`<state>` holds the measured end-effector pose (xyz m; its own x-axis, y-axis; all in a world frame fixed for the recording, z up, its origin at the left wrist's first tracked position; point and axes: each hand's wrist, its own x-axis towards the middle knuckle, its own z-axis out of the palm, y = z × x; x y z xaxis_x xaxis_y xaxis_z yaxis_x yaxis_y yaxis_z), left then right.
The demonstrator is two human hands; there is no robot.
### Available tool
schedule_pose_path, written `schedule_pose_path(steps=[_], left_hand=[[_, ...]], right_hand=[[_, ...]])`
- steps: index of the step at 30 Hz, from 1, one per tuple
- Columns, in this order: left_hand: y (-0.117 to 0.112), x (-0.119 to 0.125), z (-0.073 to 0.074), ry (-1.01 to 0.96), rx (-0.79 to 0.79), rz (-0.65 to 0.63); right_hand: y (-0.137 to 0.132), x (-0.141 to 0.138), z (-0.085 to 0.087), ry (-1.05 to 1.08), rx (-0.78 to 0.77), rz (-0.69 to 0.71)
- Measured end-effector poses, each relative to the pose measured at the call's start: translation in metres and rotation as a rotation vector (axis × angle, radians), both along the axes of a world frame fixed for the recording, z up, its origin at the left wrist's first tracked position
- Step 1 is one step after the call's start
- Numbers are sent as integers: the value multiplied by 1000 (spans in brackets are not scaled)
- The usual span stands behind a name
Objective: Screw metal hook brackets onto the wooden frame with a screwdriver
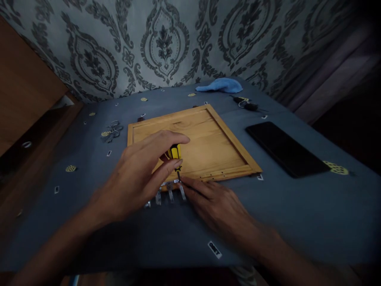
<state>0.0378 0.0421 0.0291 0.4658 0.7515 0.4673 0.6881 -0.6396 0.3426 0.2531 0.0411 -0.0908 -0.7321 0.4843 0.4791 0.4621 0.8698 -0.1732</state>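
A square wooden panel (pixel 208 139) with a raised frame lies on the blue-grey table. My left hand (pixel 139 174) is closed round a yellow-and-black screwdriver (pixel 175 153), held upright with its tip down at the panel's near edge. A metal hook rack (pixel 166 192) with several prongs sits against that edge. My right hand (pixel 217 202) lies low on the table, its fingertips pressed on the rack's right end by the screwdriver tip.
A black phone (pixel 285 149) lies right of the panel. A blue cloth (pixel 222 85) and a bunch of keys (pixel 247 104) are at the back. Metal hooks (pixel 111 130) and small yellow discs (pixel 70 169) are scattered on the left. Patterned wallpaper stands behind.
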Motion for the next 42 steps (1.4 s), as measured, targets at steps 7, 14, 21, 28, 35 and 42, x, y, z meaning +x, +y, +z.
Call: schedule_pose_path(steps=[7,14,21,28,35,42], left_hand=[[0,2,1,52,40,-27],[-1,3,-4,82,145,-3],[-1,0,0,1,7,-29],[0,4,-5,50,108,-15],[-1,0,1,28,-5,-46],[-1,3,-4,68,90,-36]], right_hand=[[0,-1,1,7,11,-2],[0,-1,2,21,4,-11],[0,0,-1,-5,11,-16],[0,0,-2,-6,11,-17],[0,1,-4,-1,-9,-13],[1,-1,0,11,14,-10]])
